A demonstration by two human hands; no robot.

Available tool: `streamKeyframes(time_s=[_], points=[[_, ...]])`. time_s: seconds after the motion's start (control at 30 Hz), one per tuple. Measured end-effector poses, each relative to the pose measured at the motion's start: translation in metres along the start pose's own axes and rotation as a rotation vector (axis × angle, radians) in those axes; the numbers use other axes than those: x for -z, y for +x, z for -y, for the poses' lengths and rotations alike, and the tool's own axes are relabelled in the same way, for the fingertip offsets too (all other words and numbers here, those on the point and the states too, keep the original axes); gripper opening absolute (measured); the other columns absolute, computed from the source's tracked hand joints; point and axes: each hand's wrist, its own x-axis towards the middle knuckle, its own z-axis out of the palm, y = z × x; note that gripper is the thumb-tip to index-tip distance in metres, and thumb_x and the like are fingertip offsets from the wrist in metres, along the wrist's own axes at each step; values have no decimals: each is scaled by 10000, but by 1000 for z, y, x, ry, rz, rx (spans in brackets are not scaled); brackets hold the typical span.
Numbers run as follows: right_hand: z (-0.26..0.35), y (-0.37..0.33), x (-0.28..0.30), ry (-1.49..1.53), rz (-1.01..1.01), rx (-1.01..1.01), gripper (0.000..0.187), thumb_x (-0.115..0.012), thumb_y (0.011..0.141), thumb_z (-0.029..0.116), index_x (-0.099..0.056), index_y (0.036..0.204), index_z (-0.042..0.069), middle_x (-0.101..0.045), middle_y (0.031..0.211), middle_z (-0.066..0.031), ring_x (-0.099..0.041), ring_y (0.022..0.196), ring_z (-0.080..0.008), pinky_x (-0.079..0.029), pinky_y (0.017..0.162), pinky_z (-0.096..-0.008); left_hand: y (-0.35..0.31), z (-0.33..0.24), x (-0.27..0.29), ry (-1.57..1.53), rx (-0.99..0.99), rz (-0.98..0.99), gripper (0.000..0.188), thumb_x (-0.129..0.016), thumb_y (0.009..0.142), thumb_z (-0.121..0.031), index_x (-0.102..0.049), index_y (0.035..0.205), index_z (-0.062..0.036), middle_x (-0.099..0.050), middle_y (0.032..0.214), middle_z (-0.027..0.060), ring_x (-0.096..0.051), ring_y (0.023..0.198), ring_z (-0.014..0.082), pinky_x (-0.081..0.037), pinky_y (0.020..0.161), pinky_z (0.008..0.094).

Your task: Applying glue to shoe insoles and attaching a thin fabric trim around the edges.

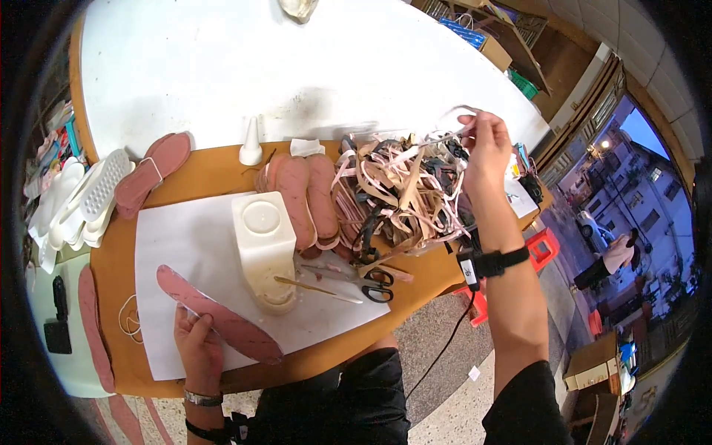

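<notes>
The top edge cuts off a pale lump (298, 7) on the white table (193, 59), so its kind is hard to tell. A white container (263, 241) hides part of the stacked pink insoles (294, 193) behind it. In the heap of scraps (404, 185) the ribbons cross so thickly that single ends are lost. A small white label (467, 269) sits on the right wristband (504, 261), its dark marks too small to make out.

The left hand (199, 337) holds one pink insole (219, 315) near its middle, thumb on top and fingers mostly hidden underneath; the insole slants over the white sheet (174, 237), left of the container. The right hand (486, 141), raised at the heap's far right side, pinches a pale strip (449, 137) in nearly closed fingertips (motion blurs it, and I cannot tell where its other end lies). Black-handled scissors (377, 285) lie near the container.
</notes>
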Motion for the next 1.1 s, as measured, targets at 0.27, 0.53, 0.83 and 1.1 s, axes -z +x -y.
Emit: streamKeyframes(time_s=[0.27,0.53,0.83,1.1], points=[[23,-44,64,-60,-54,124,154,-662,1038,196,-637,932,87,-705,866,-42,-608,704,-102,-473,652,-255,-1,-2,0,-44,28,31,575,-578,902,76,-438,1456,11,-655,1271,112,-632,1180,212,-499,1055,374],[14,-132,115,-266,36,-152,120,-636,1048,184,-639,963,99,-697,809,-29,-614,694,-77,-454,627,-228,0,0,2,16,25,15,588,-634,943,-46,-408,1485,-7,-635,1272,104,-632,1160,229,-504,1045,390],[-22,-167,156,-271,-195,-256,155,-609,1050,148,-635,926,60,-690,755,-31,-523,589,-46,-389,531,-213,1,-1,5,17,24,19,592,-603,943,22,-396,1498,14,-634,1307,112,-624,1200,211,-492,1073,363],[-94,-180,202,224,-549,-631,159,-613,996,162,-619,903,33,-658,804,-91,-618,636,-161,-517,533,-262,2,-1,6,21,19,37,544,-582,964,31,-419,1483,10,-650,1275,98,-649,1136,185,-521,1030,352]])
